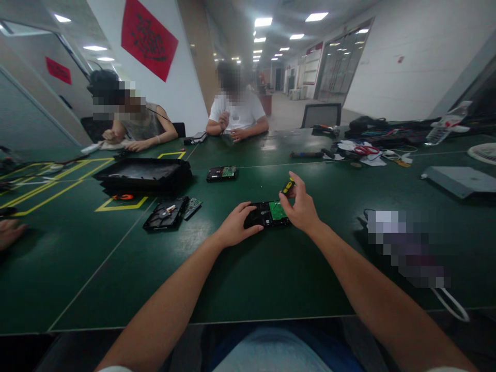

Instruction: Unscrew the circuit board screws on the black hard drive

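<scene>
Our left hand [237, 226] clasps the left end of the drive [264, 216], thumb at the near edge, fingers at the far one. The drive lies flat on the table [248, 279] before us. Our right hand [304, 209] pinches a screwdriver [288, 188] by the drive's green board [276, 210].

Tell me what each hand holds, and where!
The right hand holds a yellow-and-black tool by its handle; the left hand holds, by its left end, a flat black hard drive with a green circuit board.
</scene>
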`<action>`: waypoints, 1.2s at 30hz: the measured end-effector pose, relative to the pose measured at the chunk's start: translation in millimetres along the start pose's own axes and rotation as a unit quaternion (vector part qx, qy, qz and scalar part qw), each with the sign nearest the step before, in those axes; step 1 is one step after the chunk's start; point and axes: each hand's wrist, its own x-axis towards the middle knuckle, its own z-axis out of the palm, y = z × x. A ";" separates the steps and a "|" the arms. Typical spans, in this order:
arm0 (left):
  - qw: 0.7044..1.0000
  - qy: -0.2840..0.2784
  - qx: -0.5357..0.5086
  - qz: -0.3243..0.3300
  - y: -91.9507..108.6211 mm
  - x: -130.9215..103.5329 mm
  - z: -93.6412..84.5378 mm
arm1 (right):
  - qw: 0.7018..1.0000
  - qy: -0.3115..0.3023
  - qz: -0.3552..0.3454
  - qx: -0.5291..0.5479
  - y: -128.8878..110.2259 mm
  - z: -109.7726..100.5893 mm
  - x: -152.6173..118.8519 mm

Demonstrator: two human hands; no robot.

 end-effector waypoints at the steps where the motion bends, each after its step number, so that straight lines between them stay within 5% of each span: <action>1: 1.000 0.000 -0.001 0.001 0.0 0.0 0.0 | 1.000 0.005 -0.002 -0.005 -0.1 0.1 0.1; 36: 1.000 0.001 -0.005 0.001 1.2 -0.6 -0.2 | 1.000 -0.010 -0.006 0.025 -0.6 1.8 -1.6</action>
